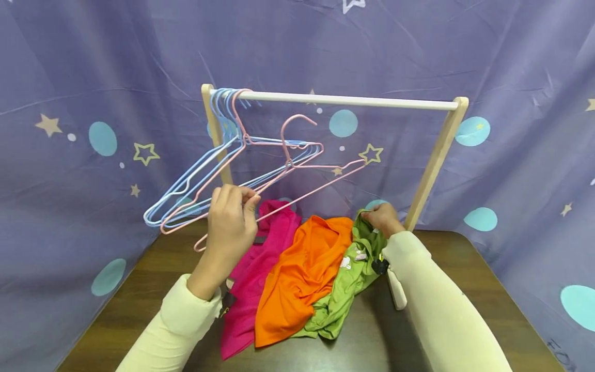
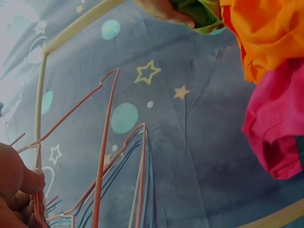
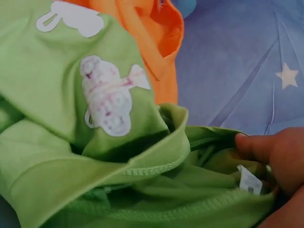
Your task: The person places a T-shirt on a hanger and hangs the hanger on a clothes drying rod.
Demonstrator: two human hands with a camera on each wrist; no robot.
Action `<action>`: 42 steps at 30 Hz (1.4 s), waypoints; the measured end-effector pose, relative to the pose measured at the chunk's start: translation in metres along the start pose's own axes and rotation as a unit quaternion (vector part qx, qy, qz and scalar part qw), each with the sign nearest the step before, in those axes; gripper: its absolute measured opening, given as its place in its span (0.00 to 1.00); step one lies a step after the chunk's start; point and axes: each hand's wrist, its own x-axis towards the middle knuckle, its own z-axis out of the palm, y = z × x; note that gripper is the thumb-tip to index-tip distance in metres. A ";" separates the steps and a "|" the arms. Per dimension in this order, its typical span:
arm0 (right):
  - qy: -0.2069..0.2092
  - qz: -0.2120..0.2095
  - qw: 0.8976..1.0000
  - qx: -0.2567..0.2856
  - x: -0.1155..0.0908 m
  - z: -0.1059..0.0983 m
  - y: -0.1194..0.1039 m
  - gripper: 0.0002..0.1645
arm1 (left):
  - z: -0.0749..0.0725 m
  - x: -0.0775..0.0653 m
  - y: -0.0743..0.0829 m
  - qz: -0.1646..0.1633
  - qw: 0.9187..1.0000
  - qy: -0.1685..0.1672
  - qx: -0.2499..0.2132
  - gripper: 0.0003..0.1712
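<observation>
My left hand (image 1: 232,214) pinches a pink hanger (image 1: 321,166) by its sloping arm, with the hook pointing up, off the rail. At the right, my right hand (image 1: 383,218) grips the neck edge of a green shirt (image 1: 346,289) and lifts it from the table. In the right wrist view, the shirt's opening gapes beside the thumb, showing a white tag (image 3: 250,180) inside and pale animal patches (image 3: 107,97) on the front. An orange garment (image 1: 297,279) lies partly over the green shirt, and a magenta garment (image 1: 251,294) lies left of it.
A rack with a white rail (image 1: 334,99) and wooden posts (image 1: 437,160) stands on the brown table (image 1: 358,346). Several blue hangers (image 1: 218,150) and another pink hanger (image 1: 237,111) hang at the rail's left end. Behind is a purple-blue curtain (image 1: 297,46) with stars.
</observation>
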 end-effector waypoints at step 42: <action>0.139 -0.026 0.990 -0.021 -0.003 -0.008 -0.032 0.30 | 0.032 -0.052 -0.012 -0.036 0.992 -0.119 -0.013 0.05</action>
